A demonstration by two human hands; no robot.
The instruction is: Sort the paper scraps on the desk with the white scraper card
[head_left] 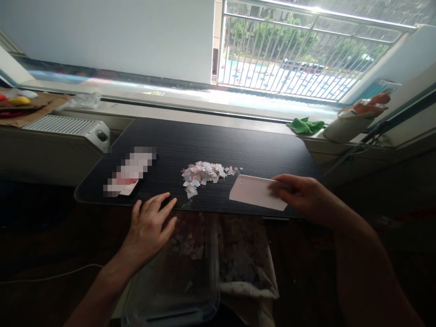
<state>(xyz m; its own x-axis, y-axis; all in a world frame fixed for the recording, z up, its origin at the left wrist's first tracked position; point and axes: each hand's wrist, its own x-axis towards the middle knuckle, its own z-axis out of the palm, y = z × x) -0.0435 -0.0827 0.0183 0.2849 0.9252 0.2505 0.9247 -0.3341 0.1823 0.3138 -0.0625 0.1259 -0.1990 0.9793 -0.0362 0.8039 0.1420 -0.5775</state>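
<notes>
My right hand [299,195] grips a pale, flat dough scraper [250,191] by its right end. The scraper has a small hole in one corner and is held at the table top, right of a heap of small torn paper pieces [204,172]. A few scraps trail from the heap toward its upper left corner. My left hand [153,222] is over the table's front edge, fingers spread, holding nothing. It is below and left of the paper heap. The dark table [238,141] lies under the paper.
A blurred-out flat item [131,172] lies at the table's left. Below the front edge stands a clear plastic bin [214,272] with scraps inside, beside a stained cloth-like bag [248,286]. A green cloth [305,126] and a pale pot [347,125] sit on the sill; a white radiator [68,125] is left.
</notes>
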